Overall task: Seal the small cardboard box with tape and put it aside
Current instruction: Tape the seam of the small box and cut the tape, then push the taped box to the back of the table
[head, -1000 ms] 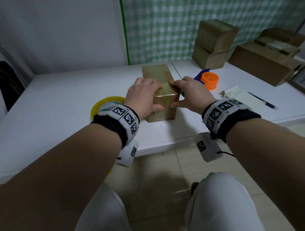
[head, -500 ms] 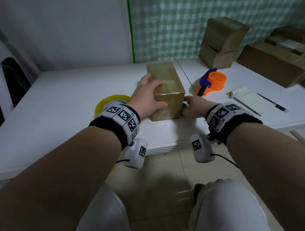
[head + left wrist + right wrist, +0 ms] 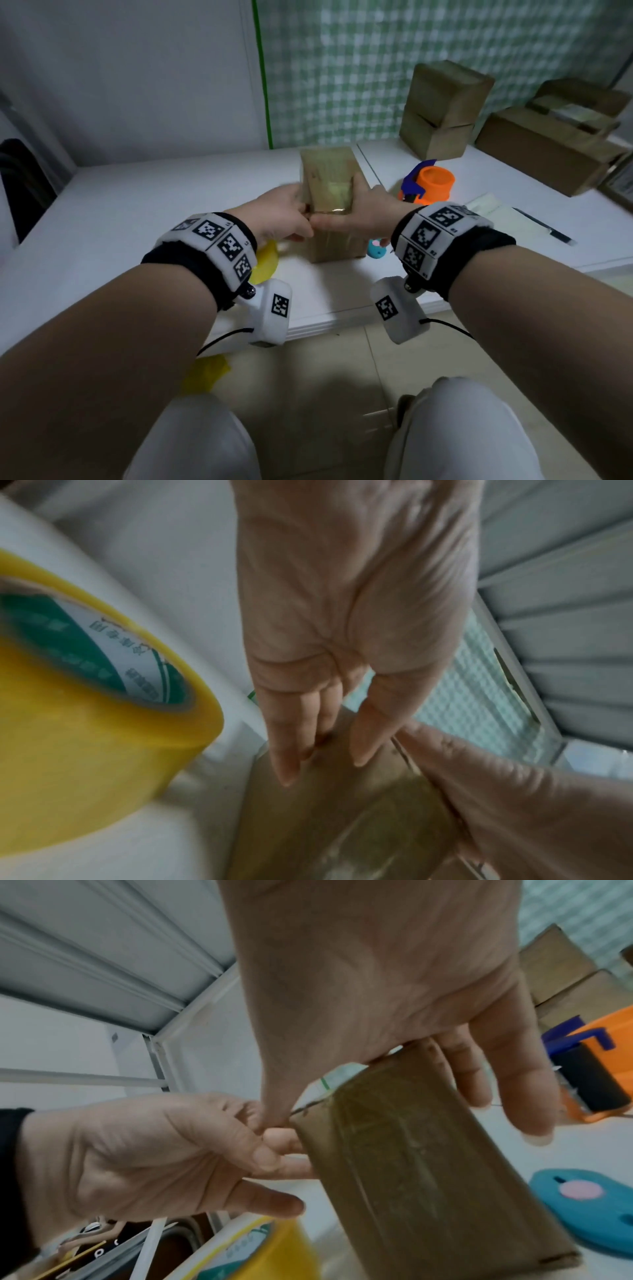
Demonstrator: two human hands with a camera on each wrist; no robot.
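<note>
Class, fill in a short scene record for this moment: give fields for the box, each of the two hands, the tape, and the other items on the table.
Box: small cardboard box on the white table, clear tape over its near top edge
Left hand: left hand holds the box's left side
Right hand: right hand grips the box's right side, thumb along the near top edge
Tape: yellow tape roll on the table left of the box
Other items: orange tape dispenser, blue cutter, stacked cardboard boxes at the back right
</note>
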